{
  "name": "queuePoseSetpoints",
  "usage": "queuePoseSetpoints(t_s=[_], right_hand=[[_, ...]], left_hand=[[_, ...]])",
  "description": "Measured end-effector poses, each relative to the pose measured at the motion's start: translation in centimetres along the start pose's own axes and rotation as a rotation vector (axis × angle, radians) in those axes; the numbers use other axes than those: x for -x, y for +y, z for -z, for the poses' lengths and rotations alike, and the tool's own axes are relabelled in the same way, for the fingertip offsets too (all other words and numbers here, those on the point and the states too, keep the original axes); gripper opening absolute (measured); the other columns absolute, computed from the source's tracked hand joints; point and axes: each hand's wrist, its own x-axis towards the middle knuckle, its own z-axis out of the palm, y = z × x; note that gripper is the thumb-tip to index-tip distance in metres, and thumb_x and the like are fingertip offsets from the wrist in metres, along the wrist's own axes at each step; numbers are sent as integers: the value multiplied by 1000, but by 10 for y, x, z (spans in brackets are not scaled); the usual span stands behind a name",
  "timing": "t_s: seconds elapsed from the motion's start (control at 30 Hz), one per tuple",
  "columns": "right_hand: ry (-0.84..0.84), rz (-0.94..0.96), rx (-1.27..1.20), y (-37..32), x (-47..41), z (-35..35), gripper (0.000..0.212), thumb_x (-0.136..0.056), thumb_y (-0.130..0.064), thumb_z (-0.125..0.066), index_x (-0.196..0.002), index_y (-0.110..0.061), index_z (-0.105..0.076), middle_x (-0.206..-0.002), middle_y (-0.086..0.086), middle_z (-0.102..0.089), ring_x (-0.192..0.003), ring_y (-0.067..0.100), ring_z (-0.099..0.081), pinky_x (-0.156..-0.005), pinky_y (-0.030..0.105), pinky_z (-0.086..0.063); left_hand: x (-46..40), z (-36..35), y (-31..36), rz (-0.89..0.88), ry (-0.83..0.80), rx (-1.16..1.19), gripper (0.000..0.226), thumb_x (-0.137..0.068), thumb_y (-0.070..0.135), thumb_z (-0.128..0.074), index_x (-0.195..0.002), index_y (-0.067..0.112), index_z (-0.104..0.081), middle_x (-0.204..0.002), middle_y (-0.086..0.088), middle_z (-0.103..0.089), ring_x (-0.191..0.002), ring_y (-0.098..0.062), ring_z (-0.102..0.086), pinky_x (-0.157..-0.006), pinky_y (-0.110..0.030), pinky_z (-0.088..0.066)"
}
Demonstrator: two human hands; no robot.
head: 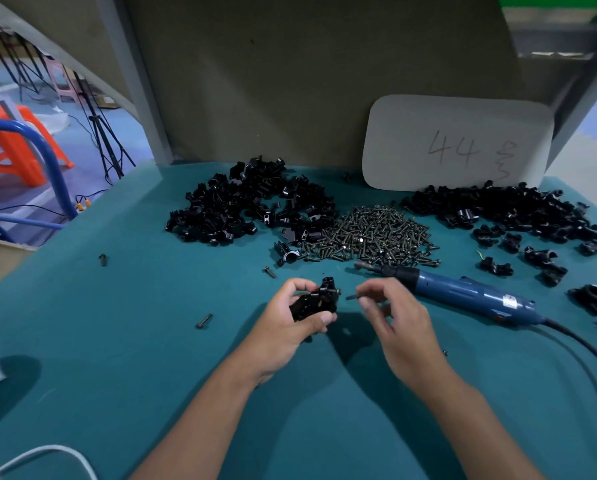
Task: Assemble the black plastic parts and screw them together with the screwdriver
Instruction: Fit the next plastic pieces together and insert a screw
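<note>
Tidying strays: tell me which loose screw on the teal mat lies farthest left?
The small dark screw near the mat's left edge; the other strays lie nearer the hands.

The clips [252, 199] heaped at the back are glossy black plastic. The screws [366, 237] are dull dark metal. The table cover [117, 323] looks like matt teal cloth. The screwdriver [463, 294] has a smooth blue plastic body.

White card [458, 143] marked "44", leaning against the brown backboard [290, 81], upper right. Teal table cover [117, 341] across the lower frame. Orange plastic stool [16, 147] and blue tubular rail [44, 150] at left; tripod [106, 140] beside them. White cable [54, 452], lower left corner.
</note>
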Motion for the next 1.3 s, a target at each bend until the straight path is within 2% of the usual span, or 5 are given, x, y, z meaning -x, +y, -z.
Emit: queuePoseSetpoints(t_s=[0.2, 0.33, 0.4, 0.53, 1.3], right_hand=[[-36, -353, -536, -13, 0, -7, 18, -84, -29, -38, -75, -14, -39, -61, -7, -38, -60, 15, -30, -55, 30, -27], [-93, -291, -423, -19, 9, -14, 42, -81, -61, -60, -94, -22, -52, -94, -2, -58, -86, 13, -55, -81, 28, -46], [-41, -232, -393, -20, 10, -16, 24, -84, -47, -72, -97, -42, -53, -108, -10, -61, -104, 14, -60, -90, 36, -49], [3, -185, -396, -19, 7, -15, 48, -93, -18, -73, -80, -58, -49, -110, -13, -67, -106, 12, -63, -90, 47, -52], [13, -267, -572, -8, 2, -13, 54, -68, -26, -84, -76, -15, -32, -91, 5, -74, -79, 14, -69, -79, 35, -56]], left_hand=[[0, 0, -1, -28, -30, -58, 35, -91, 9, -74, -113, 27, -54, -112, -17, -70, -81, -15, -69, -79, -25, -54], [2, -2, 0, -50, -80, -39, 42, -91, 8, -74, -123, 28, -57, -99, -2, -71, -83, -12, -67, -81, -26, -55], [2, -2, 0, -45, -89, -42, 40, -91, 11, -75, -122, 30, -58, -93, 5, -71, -82, -11, -67, -79, -25, -54], [3, -1, -1, -42, -104, -64, 38, -92, 8, -73, -118, 34, -61, -96, 7, -72, -87, -13, -69, -83, -26, -54], [1, -3, 0, -84, -90, -72, 19, -99, 18, -63, -117, 22, -60, -108, 7, -69, -96, -5, -67, -85, -25, -55]])
